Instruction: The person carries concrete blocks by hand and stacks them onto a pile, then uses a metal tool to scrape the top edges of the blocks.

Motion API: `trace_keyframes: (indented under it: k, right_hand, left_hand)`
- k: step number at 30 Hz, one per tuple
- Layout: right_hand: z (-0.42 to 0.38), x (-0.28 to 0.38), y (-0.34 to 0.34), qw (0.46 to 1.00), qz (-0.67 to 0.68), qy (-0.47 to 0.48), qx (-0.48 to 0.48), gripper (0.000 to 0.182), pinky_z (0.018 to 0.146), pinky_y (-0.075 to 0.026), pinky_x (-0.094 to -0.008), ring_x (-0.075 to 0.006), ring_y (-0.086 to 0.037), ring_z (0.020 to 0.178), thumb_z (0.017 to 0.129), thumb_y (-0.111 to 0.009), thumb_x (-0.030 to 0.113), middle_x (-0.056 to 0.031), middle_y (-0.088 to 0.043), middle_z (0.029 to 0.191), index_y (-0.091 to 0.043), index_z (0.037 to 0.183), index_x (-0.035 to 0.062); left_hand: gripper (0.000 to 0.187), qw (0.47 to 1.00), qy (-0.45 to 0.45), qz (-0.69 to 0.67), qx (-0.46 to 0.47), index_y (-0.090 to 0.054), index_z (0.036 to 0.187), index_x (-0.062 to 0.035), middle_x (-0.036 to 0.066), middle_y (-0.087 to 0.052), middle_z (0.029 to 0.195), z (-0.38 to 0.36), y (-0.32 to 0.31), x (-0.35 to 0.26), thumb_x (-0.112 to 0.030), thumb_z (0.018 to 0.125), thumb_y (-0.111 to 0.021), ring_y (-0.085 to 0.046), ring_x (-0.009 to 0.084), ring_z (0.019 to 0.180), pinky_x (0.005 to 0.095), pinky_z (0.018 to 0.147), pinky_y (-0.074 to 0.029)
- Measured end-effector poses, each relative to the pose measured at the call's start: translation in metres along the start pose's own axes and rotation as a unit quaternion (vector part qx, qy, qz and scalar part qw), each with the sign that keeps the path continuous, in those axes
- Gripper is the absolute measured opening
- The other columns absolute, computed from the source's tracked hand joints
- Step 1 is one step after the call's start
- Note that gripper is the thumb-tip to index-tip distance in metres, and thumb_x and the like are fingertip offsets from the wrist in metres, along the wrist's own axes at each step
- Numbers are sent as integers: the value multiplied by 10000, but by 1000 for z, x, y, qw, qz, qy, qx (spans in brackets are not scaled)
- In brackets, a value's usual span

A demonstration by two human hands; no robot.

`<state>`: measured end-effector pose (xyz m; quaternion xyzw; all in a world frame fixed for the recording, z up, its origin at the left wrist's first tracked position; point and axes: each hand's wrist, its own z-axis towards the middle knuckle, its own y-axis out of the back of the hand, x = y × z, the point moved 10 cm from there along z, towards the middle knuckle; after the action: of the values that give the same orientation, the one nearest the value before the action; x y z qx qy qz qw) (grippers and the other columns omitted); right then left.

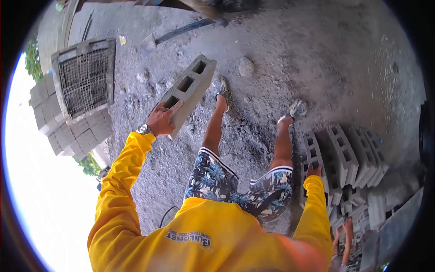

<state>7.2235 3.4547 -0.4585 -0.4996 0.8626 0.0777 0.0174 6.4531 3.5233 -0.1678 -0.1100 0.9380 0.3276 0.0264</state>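
Observation:
A grey hollow concrete block [194, 100] hangs tilted out ahead of me, its row of holes showing. My left hand [164, 119], with a watch at the wrist, grips it at its near end, fingers over the edge by a hole. At my right side, my right hand [313, 171] is closed on the near end of another hollow concrete block [318, 147] at the left edge of a stack. Part of that hand's grip is hidden by the block. More hollow blocks [348, 163] lean side by side just beyond it.
A framed wire screen [86, 77] leans on a block pile [81, 136] at left. A shovel [181, 32] lies at the top. One loose stone [246, 66] sits on the rough gravel ground [272, 54]. Another person's arms [347, 233] show at lower right, near more blocks.

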Motion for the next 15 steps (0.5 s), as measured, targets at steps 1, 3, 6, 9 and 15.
trace_keyframes:
  k: [1, 3, 6, 9, 15]
  right_hand:
    - [28, -20, -32, 989, 140, -57, 6, 587, 1078, -280, -528, -308, -467, 1282, 954, -440, 326, -177, -468, 1406, -280, 1482, 125]
    - [-44, -26, 79, 990, 128, -29, -55, 761, 1132, -208, -484, -312, -527, 1230, 870, -546, 354, -198, -544, 1322, -211, 1505, 102]
    - [-127, -21, 188, 998, -20, 36, 56, 936, 1131, -186, -514, -299, -562, 1193, 797, -632, 384, -183, -600, 1254, -112, 1522, 99]
    - [-176, -27, 263, 999, -33, 12, -15, 952, 1129, -197, -503, -283, -603, 1124, 795, -627, 428, -138, -661, 1152, -104, 1525, 112]
    - [-260, -18, 382, 982, -59, -11, -179, 952, 1109, -225, -495, -282, -633, 1046, 777, -637, 423, -123, -693, 1050, -121, 1530, 153]
  left_hand:
    - [832, 1000, 9, 2, 1, -293, 1468, -150, 179, -642, 1132, -17, -6, 12, -200, 707, -628, -574, 306, 1133, 412, 1124, -250]
    - [822, 998, 42, 16, 32, -299, 1464, -156, 168, -660, 1073, -47, -32, 33, -174, 701, -604, -588, 303, 1105, 419, 1131, -240]
    - [818, 999, 44, -6, 7, -296, 1465, -156, 161, -665, 1036, -98, -48, 52, -174, 705, -597, -606, 306, 1063, 427, 1128, -244]
    - [897, 991, 86, -88, 54, -241, 1491, -165, 179, -663, 1041, -153, -68, 64, -228, 693, -647, -626, 307, 1040, 417, 1140, -230]
    - [853, 946, 189, -260, 43, -268, 1485, -173, 192, -667, 1028, -249, -152, 17, -318, 729, -635, -630, 342, 1006, 423, 1098, -310]
